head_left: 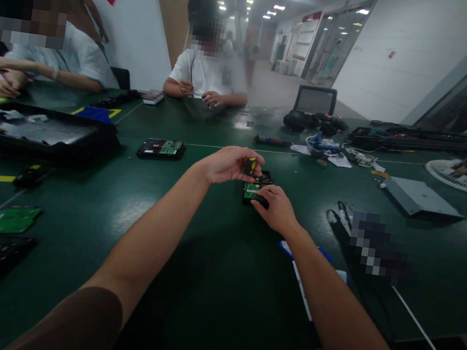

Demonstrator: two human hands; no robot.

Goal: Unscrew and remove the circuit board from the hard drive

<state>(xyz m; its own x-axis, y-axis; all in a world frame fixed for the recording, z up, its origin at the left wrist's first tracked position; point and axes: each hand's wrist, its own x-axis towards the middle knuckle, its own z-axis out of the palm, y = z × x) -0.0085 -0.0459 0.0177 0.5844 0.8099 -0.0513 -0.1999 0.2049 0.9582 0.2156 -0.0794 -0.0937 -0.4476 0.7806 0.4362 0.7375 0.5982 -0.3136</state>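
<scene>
We find a broad open lane of glossy dark green tabletop [216, 294] between the bare left forearm [156, 228] and the bare right forearm [319, 274]. It ends at a small black rectangular device with a green circuit board [250, 191], where the left hand [232, 165] and right hand [279, 206] crowd the way in from above. Leftward, we meet a similar black-and-green unit [160, 148], then a large black-walled casing [64, 145]. A slim blue-and-white item [303, 291] lies partly under the right forearm; beyond the hands, a dark cylinder [272, 141] lies crosswise.
</scene>
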